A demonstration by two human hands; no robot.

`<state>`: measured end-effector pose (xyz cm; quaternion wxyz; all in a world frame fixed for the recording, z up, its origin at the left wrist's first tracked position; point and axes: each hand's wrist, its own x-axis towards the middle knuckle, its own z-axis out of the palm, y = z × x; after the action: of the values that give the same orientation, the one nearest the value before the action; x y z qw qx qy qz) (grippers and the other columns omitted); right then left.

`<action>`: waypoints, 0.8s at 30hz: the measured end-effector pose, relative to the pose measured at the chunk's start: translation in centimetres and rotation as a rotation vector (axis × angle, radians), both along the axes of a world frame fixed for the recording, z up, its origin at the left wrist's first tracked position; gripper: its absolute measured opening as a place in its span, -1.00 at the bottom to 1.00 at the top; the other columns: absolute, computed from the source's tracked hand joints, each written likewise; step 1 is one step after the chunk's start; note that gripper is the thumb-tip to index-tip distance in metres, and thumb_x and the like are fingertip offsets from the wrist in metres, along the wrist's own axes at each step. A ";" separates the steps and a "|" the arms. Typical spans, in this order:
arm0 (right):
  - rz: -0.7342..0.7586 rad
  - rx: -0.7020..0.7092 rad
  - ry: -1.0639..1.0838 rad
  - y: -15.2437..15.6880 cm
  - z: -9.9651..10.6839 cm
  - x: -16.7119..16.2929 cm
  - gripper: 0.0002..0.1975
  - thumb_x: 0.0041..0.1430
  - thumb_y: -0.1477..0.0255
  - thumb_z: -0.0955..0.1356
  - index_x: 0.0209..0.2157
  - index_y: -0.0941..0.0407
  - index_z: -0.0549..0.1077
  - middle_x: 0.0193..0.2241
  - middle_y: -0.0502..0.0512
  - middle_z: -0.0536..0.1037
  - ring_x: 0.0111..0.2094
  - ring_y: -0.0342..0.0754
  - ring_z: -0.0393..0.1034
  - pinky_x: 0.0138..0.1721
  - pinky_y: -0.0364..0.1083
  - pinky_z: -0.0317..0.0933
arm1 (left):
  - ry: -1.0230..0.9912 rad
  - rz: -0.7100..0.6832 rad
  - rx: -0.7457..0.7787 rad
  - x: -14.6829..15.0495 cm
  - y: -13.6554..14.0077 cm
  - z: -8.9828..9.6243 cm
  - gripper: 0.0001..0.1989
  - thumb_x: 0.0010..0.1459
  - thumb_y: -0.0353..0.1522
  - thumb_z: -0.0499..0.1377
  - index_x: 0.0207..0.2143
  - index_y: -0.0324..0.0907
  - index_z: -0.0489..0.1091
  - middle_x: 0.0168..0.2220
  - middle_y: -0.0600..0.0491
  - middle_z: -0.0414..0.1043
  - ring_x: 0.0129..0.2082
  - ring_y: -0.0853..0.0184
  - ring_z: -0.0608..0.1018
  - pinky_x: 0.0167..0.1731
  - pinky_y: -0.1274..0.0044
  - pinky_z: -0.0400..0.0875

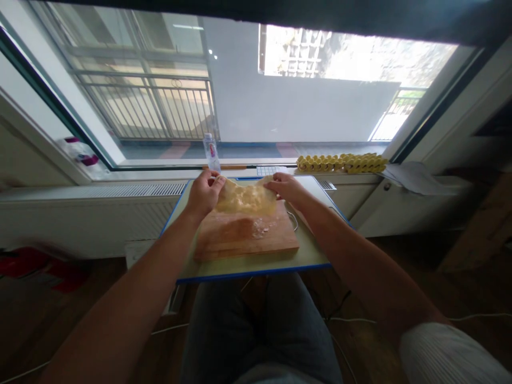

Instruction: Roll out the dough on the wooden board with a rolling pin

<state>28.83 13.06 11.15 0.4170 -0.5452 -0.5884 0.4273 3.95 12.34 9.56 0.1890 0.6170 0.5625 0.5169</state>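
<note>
A thin, pale yellow sheet of dough (247,198) is stretched between my two hands above a wooden cutting board (240,240). My left hand (205,193) pinches its left upper corner, with the thumb on the near side. At the opposite corner, my right hand (285,186) grips the dough between thumb and fingers. Its upper edge sags in the middle, and the lower part hangs over the far side of the board. White flour (262,228) and small crumbs are scattered on the board's surface.
The board lies on a small desk (316,256) with a blue edge, against a radiator and window. On the sill stand a clear plastic bottle (212,154) and a yellow egg-tray-like strip (342,162). Papers (416,178) lie to the right. White cables run across the floor.
</note>
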 end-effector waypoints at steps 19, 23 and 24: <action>-0.120 0.485 -0.434 -7.7 -10.1 3.2 -0.84 0.21 0.43 0.38 -0.24 0.05 0.65 -0.34 0.05 0.64 -0.28 0.01 0.50 -0.09 -0.01 0.34 | 0.519 -0.244 0.229 -3.2 -11.6 -8.0 -0.83 0.35 -0.35 0.17 -0.12 -0.14 0.57 -0.13 -0.03 0.63 -0.02 0.21 0.59 0.11 0.35 0.43; -0.007 0.511 -0.521 -10.9 -9.9 4.3 -0.83 0.14 0.51 0.38 -0.33 0.02 0.63 -0.30 0.08 0.65 -0.14 0.08 0.49 -0.03 0.04 0.34 | 0.506 -0.348 0.066 -3.8 -12.4 -6.8 -0.87 0.27 -0.27 0.25 -0.23 -0.08 0.59 -0.16 0.02 0.64 -0.07 0.22 0.61 0.06 0.37 0.45; -0.014 0.513 -0.521 -11.2 -9.7 4.4 -0.85 0.13 0.50 0.39 -0.34 0.02 0.63 -0.29 0.07 0.64 -0.14 0.08 0.48 -0.01 0.04 0.33 | 0.477 -0.338 0.040 -3.9 -12.2 -6.6 -0.86 0.26 -0.25 0.25 -0.24 -0.07 0.59 -0.16 0.02 0.63 -0.08 0.22 0.61 0.05 0.38 0.47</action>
<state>33.23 1.89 1.49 0.3793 -0.5173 -0.7593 0.1096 0.04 0.15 2.91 0.1225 0.8096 0.4699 0.3296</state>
